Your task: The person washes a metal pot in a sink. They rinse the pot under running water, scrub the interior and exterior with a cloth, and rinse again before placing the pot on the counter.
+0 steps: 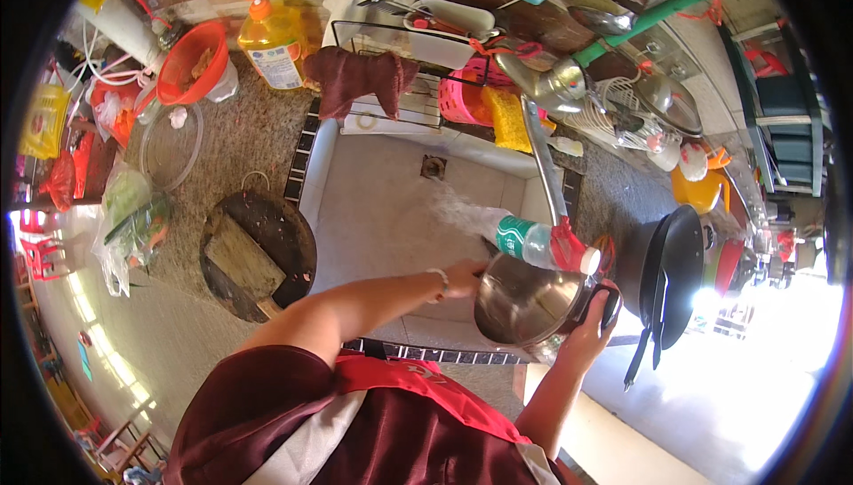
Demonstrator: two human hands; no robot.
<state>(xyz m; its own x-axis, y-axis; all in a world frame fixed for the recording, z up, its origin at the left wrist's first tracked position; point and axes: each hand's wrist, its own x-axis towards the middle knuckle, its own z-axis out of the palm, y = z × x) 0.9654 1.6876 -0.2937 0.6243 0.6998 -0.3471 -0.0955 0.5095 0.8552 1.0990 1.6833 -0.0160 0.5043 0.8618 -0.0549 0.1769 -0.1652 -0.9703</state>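
A stainless steel pot is held tilted over the near right part of the tiled sink, its shiny inside facing up. My right hand grips the black handle at its right. At the opposite side, my left hand, with a bracelet at the wrist, holds the pot; its fingertips are partly hidden. Just above the pot, a clear plastic bottle with a green label is tied by red plastic to the metal faucet pipe. Water streams from the bottle's far end towards the drain.
Left of the sink, a cleaver lies on a round chopping board, near bagged vegetables. Black pans stand at the right. Along the back are a yellow soap bottle, a brown cloth and a pink basket.
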